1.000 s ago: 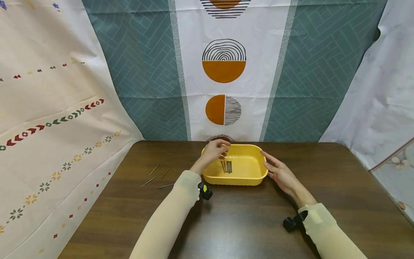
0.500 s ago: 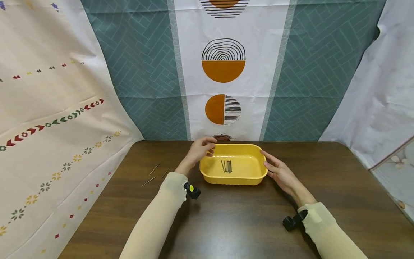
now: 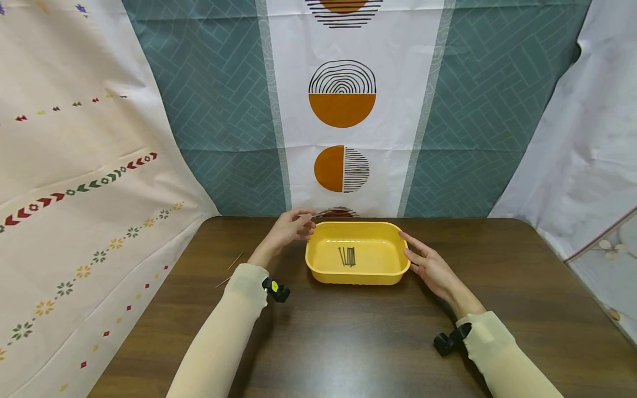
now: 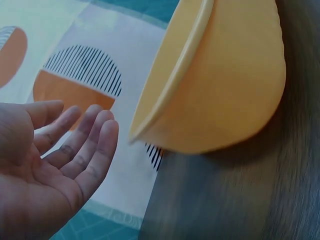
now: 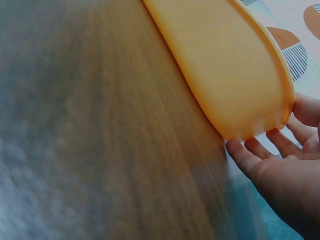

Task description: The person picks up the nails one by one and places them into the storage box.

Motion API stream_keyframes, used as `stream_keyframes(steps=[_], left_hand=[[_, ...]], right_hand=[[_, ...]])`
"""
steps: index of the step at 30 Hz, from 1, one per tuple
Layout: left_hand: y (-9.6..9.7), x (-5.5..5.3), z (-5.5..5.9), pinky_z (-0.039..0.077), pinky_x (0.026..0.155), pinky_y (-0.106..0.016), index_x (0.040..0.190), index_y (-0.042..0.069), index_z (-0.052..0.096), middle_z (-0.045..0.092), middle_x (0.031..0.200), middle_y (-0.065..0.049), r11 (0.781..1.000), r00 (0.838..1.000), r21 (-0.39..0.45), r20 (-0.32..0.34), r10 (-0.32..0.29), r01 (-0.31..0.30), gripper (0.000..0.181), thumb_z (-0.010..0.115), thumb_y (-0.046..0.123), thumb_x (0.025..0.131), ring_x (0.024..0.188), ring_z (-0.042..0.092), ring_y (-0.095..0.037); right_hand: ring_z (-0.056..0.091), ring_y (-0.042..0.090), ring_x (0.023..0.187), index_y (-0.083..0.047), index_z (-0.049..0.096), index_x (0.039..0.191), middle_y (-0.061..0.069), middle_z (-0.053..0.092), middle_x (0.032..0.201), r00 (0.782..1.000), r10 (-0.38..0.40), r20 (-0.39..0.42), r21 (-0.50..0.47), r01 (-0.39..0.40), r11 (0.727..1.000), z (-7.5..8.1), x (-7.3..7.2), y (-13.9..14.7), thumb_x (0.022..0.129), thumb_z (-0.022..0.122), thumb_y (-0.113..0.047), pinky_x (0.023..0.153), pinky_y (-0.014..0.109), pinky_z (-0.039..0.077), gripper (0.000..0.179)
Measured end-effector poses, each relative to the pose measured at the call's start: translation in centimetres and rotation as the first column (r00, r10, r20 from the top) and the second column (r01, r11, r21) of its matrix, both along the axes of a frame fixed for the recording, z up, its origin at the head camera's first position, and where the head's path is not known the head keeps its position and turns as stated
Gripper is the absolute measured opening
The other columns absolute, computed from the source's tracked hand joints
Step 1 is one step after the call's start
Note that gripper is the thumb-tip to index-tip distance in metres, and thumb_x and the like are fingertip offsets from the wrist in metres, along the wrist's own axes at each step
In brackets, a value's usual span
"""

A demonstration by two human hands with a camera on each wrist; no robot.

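A yellow plastic tray (image 3: 380,251) sits on the brown table, and several thin metal nails (image 3: 350,256) lie side by side on its floor. Just off the tray's left end is my left hand (image 3: 285,232), its fingers loosely bent. In the left wrist view that hand (image 4: 65,165) holds nothing and is apart from the tray's wall (image 4: 225,90). At the opposite end my right hand (image 3: 434,270) touches the tray with spread fingers. The right wrist view has its fingertips against the outer wall (image 5: 235,85) and the thumb by the rim.
Loose nails lie on the table left of the tray; one nail (image 3: 235,261) shows fully, while my left sleeve (image 3: 224,326) covers part of another nail (image 3: 223,282). A patterned cloth (image 3: 343,138) hangs behind the table's back edge.
My left hand has moved left, from over the tray to outside its left end, and its sleeve now hides more of the loose nails. The right hand stays at the tray.
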State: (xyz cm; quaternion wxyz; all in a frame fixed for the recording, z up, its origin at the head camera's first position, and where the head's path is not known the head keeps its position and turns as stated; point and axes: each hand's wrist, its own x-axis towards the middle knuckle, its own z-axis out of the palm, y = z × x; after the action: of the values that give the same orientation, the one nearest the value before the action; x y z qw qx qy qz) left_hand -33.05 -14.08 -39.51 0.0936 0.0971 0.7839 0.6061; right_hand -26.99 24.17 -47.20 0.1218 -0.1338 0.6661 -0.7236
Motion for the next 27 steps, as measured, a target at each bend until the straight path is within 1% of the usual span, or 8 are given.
stream_keyframes(steps=[5, 7, 11, 13, 18, 20, 25, 27], left_hand=[[-1.7, 0.0, 0.3, 0.061, 0.087, -0.036, 0.144, 0.000, 0.056, 0.067, 0.119, -0.027, 0.999, 1.000, -0.042, 0.001, -0.031, 0.031, 0.040, 0.050, 0.023, 0.112, 0.097, 0.070, -0.028], [-2.4, 0.0, 0.5, 0.061, 0.089, -0.036, 0.144, 0.000, 0.055, 0.066, 0.121, -0.029, 0.997, 0.999, -0.064, 0.005, -0.052, 0.053, 0.040, 0.049, 0.024, 0.112, 0.099, 0.069, -0.029], [-3.8, 0.1, 0.8, 0.060, 0.093, -0.038, 0.144, -0.001, 0.055, 0.063, 0.127, -0.031, 0.988, 0.995, -0.119, 0.006, -0.099, 0.099, 0.042, 0.047, 0.026, 0.113, 0.111, 0.067, -0.039], [-4.5, 0.2, 1.0, 0.059, 0.094, -0.040, 0.144, -0.001, 0.055, 0.065, 0.127, -0.029, 0.982, 0.994, -0.154, 0.003, -0.110, 0.109, 0.043, 0.047, 0.027, 0.113, 0.111, 0.068, -0.038], [-6.3, 0.5, 1.6, 0.058, 0.097, -0.044, 0.146, -0.001, 0.054, 0.066, 0.127, -0.025, 0.966, 0.991, -0.221, 0.002, -0.134, 0.131, 0.044, 0.045, 0.027, 0.114, 0.108, 0.070, -0.029], [-6.9, 0.6, 1.8, 0.057, 0.099, -0.046, 0.146, -0.003, 0.053, 0.065, 0.129, -0.027, 0.962, 0.988, -0.228, 0.009, -0.152, 0.150, 0.044, 0.044, 0.025, 0.114, 0.112, 0.069, -0.034], [-7.9, 0.7, 2.1, 0.055, 0.101, -0.048, 0.146, -0.004, 0.052, 0.066, 0.128, -0.027, 0.951, 0.983, -0.249, 0.020, -0.184, 0.183, 0.044, 0.044, 0.024, 0.114, 0.121, 0.063, -0.046], [-8.3, 0.7, 2.2, 0.055, 0.101, -0.049, 0.146, -0.004, 0.052, 0.065, 0.130, -0.029, 0.946, 0.981, -0.257, 0.033, -0.194, 0.196, 0.044, 0.044, 0.024, 0.114, 0.123, 0.061, -0.048]], right_hand=[[0.017, 0.037, 0.155, -0.007, 0.017, 0.167, 0.014, 0.005, 0.174, 1.000, 0.003, 0.001, -0.006, -0.003, 1.000, 0.0, -0.1, 0.0, 0.114, 0.043, -0.017, 0.103, 0.019, 0.048, 0.060], [0.016, 0.037, 0.155, -0.006, 0.016, 0.167, 0.015, 0.004, 0.174, 1.000, 0.011, -0.004, -0.008, -0.011, 1.000, 0.0, 0.0, 0.0, 0.114, 0.043, -0.017, 0.103, 0.020, 0.048, 0.061], [0.015, 0.038, 0.156, -0.006, 0.016, 0.167, 0.016, 0.003, 0.174, 1.000, 0.013, -0.012, -0.009, -0.013, 1.000, 0.1, 0.0, 0.0, 0.114, 0.042, -0.016, 0.103, 0.020, 0.047, 0.060], [0.015, 0.038, 0.156, -0.006, 0.016, 0.167, 0.015, 0.004, 0.174, 1.000, 0.016, -0.011, -0.013, -0.016, 1.000, 0.1, 0.0, -0.1, 0.114, 0.041, -0.015, 0.104, 0.020, 0.047, 0.059], [0.017, 0.036, 0.156, -0.007, 0.017, 0.167, 0.014, 0.005, 0.174, 1.000, 0.012, -0.011, -0.011, -0.012, 1.000, 0.1, 0.0, -0.2, 0.114, 0.043, -0.016, 0.106, 0.021, 0.047, 0.060], [0.021, 0.035, 0.154, -0.007, 0.018, 0.167, 0.015, 0.005, 0.174, 1.000, 0.010, -0.015, -0.003, -0.010, 1.000, 0.1, 0.0, -0.1, 0.114, 0.044, -0.017, 0.105, 0.021, 0.047, 0.060], [0.035, 0.024, 0.148, -0.008, 0.017, 0.167, 0.016, 0.004, 0.174, 0.999, 0.021, -0.028, 0.015, -0.020, 1.000, -0.1, 0.0, 0.2, 0.114, 0.043, -0.019, 0.105, 0.022, 0.047, 0.061], [0.036, 0.022, 0.147, -0.008, 0.017, 0.167, 0.016, 0.004, 0.174, 0.999, 0.019, -0.026, 0.018, -0.019, 1.000, -0.1, 0.0, 0.2, 0.114, 0.043, -0.019, 0.106, 0.022, 0.047, 0.060]])
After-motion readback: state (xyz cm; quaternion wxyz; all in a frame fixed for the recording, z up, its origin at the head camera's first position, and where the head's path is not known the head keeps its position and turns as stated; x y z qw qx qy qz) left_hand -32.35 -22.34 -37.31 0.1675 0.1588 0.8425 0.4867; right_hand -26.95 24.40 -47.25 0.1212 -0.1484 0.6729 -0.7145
